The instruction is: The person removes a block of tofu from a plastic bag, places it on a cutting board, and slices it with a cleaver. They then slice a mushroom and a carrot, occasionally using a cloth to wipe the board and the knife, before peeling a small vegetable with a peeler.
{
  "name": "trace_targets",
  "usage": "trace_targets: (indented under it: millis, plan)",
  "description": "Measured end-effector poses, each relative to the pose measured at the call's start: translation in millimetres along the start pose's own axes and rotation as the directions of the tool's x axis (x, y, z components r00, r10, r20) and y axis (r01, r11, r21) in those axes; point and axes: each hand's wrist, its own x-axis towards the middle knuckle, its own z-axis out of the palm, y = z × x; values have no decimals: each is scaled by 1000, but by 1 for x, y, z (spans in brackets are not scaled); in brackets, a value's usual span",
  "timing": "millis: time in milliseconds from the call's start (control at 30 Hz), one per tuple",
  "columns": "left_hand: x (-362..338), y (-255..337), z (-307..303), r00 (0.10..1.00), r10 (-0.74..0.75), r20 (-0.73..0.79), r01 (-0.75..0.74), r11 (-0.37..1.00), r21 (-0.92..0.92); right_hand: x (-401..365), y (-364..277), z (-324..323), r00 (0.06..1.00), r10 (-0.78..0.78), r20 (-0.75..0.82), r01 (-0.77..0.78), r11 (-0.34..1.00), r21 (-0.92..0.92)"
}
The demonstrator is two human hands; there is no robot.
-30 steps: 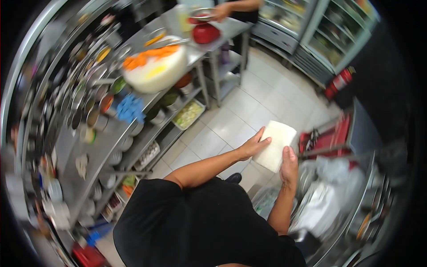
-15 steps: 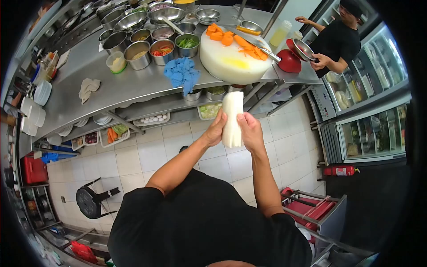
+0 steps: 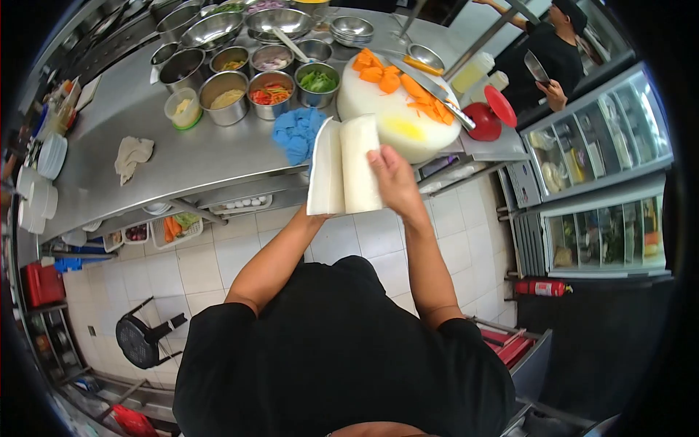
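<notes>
Over the counter [image 3: 182, 164], the white sheet [image 3: 342, 171] has opened; right hand [image 3: 393, 178] grips it, left hand [image 3: 314, 216] hidden, grip unclear.

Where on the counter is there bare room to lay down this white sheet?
Bare steel for the white sheet lies between the beige rag and the blue cloth, in front of the metal tubs, and left of the rag toward the white plates. The back is crowded with bowls; carrots cover the round board.
</notes>
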Motion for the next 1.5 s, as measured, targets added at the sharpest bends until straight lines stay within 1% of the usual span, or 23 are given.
trace_targets:
  millis: [67, 133, 200, 267, 433, 500, 533, 600, 667, 767, 800, 833, 867, 900, 933, 1000, 1067, 1133, 1233, 1267, 1333, 1400, 1500]
  plan:
    - [6, 16, 7, 998, 44, -48, -43, 999, 23, 12, -14, -6, 997, 77, 22, -80, 942, 326]
    - [11, 25, 14, 990, 99, -103, -95, 994, 45, 26, -17, -12, 985, 120, 128, -156, 931, 331]
    - [12, 32, 18, 984, 117, -137, -73, 954, 289, 42, -12, -3, 972, 89, 217, -177, 886, 429]
    - [14, 37, 27, 978, 148, -150, -136, 987, 84, 51, -3, 15, 957, 23, 288, -150, 891, 428]
    - [2, 24, -25, 934, 281, -223, -253, 957, 144, 54, -14, 41, 915, 27, 402, -217, 874, 435]
    - [-10, 22, -8, 800, 459, -387, -354, 881, 313, 62, -3, 42, 904, 26, 427, -235, 863, 446]
    - [-14, 23, -1, 800, 457, -389, -353, 882, 313, 64, -4, 44, 904, 28, 427, -237, 863, 446]
    - [-21, 28, 9, 672, 412, -616, -400, 901, 166, 62, -8, 48, 880, -32, 474, -154, 924, 350]
    - [-31, 32, 5, 864, 472, -174, -480, 877, -1, 63, -17, 49, 638, 22, 770, -373, 883, 284]
    - [-55, 38, 16, 838, 373, -397, -465, 870, -164, 68, -16, 62, 686, 27, 728, -294, 925, 242]
    - [-65, 36, 1, 869, 356, -344, -461, 835, -300, 79, -4, 64, 689, 33, 724, -299, 923, 243]
    - [-72, 38, 5, 849, 363, -383, -487, 819, -304, 97, 18, 66, 842, -20, 539, -15, 998, 59]
    - [-80, 42, 6, 855, 355, -378, -478, 822, -309, 112, 37, 69, 926, -149, 346, 226, 954, -195]
    - [-89, 46, 6, 837, 409, -363, -516, 812, -274, 120, 47, 69, 958, -102, 268, 196, 915, -353]
    - [-95, 50, 5, 825, 452, -341, -542, 803, -247, 126, 64, 76, 968, -96, 233, 179, 914, -366]
    - [-112, 60, -1, 831, 455, -320, -537, 805, -252, 137, 105, 108, 899, -180, 399, 407, 679, -611]
    - [-127, 72, -2, 839, 454, -301, -519, 833, -191, 139, 123, 158, 832, -176, 527, 483, 698, -530]
    - [-128, 80, 13, 830, 439, -346, -511, 846, -154, 128, 75, 179, 835, -32, 550, 333, 824, -458]
    - [-130, 89, 9, 813, 431, -392, -510, 851, -123, 135, 46, 191, 881, -27, 472, 249, 874, -417]
    - [-131, 93, 5, 818, 418, -395, -505, 851, -147, 136, 41, 182, 890, -21, 455, 236, 876, -420]
    - [-128, 100, -1, 840, 389, -377, -471, 869, -152, 132, 33, 133, 858, -290, 423, 439, 841, -315]
    - [-124, 102, -6, 855, 373, -361, -450, 879, -159, 137, 27, 63, 827, -416, 378, 523, 817, -243]
    - [-109, 106, -10, 899, 294, -326, -375, 901, -220, 147, 49, 1, 875, -414, 251, 483, 724, -493]
